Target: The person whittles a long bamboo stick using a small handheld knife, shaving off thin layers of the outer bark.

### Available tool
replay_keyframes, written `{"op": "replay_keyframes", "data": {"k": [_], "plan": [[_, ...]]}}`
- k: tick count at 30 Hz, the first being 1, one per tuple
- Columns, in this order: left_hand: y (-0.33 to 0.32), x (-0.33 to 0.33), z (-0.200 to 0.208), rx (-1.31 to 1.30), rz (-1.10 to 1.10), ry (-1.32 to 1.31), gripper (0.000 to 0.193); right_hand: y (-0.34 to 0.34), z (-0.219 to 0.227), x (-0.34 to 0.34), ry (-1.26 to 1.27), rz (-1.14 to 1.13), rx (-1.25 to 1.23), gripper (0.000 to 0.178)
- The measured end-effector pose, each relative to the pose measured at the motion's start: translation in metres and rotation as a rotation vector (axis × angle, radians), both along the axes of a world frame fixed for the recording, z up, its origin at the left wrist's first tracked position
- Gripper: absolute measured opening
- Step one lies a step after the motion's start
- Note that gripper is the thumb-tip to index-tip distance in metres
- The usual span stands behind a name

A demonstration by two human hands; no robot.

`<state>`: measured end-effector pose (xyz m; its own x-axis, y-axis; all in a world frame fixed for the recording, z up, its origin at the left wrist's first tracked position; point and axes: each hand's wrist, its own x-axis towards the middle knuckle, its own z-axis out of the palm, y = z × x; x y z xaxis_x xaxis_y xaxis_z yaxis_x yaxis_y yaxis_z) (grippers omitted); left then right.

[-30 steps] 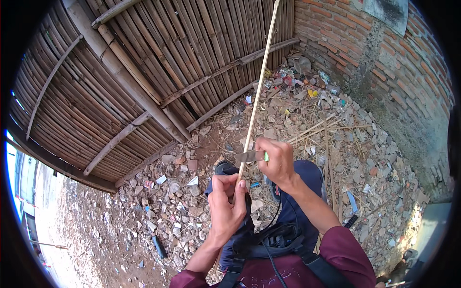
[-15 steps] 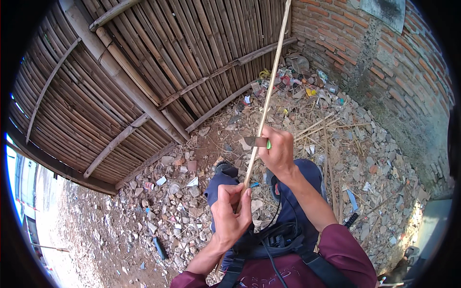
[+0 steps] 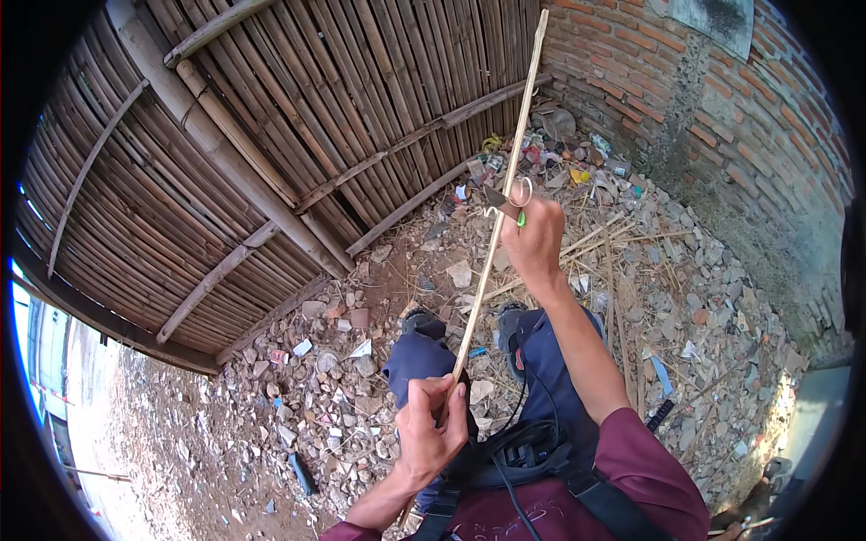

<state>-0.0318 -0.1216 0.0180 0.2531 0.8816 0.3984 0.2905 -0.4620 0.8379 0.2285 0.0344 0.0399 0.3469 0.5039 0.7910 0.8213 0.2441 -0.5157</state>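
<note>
A long, pale bamboo strip [image 3: 482, 288] slants up and away from my lap, its far tip reaching toward the corner of the walls. My left hand [image 3: 431, 428] pinches its near end between thumb and fingers, close above my knee. Farther along, my right hand [image 3: 538, 239] is closed round the green handle of a knife, mostly hidden in the fist. The knife's dark blade [image 3: 502, 202] lies across the strip, touching it. Thin curled shavings [image 3: 529, 191] stand up at the blade, on both sides of the strip.
Rubble and litter [image 3: 352, 424] cover the ground around my feet. More thin strips [image 3: 622, 236] lie to the right. A bamboo-slat wall [image 3: 361, 99] rises at left and ahead, a brick wall [image 3: 622, 63] at right. Black cables and gear [image 3: 514, 451] rest at my lap.
My right hand and the knife have slid away from me along the strip, and curled shavings now show at the blade. My left hand has shifted slightly nearer to me, still pinching the end.
</note>
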Motion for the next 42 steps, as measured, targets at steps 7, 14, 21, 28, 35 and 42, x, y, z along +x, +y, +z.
{"op": "replay_keyframes", "data": {"k": [7,14,21,28,35,42], "plan": [[-0.020,-0.021,-0.021,-0.094,-0.037,0.082,0.025,0.054,0.017,0.073,0.151,-0.250,-0.075,0.014],[-0.005,-0.043,-0.036,-0.388,-0.043,-0.054,0.019,0.065,-0.014,0.142,0.265,-0.206,-0.089,0.031],[0.040,-0.014,-0.011,-0.579,-0.112,-0.298,0.015,-0.042,-0.026,-0.024,-0.026,0.230,-0.170,0.005],[0.047,0.010,0.006,-0.516,-0.201,-0.308,0.017,-0.065,-0.035,-0.059,-0.093,0.317,-0.258,0.015],[0.045,0.014,0.008,-0.460,-0.163,-0.287,0.022,-0.069,-0.033,-0.060,-0.123,0.318,-0.269,0.017],[0.040,0.015,0.004,-0.323,-0.113,-0.222,0.020,-0.059,-0.030,-0.052,-0.092,0.278,-0.236,0.016]]}}
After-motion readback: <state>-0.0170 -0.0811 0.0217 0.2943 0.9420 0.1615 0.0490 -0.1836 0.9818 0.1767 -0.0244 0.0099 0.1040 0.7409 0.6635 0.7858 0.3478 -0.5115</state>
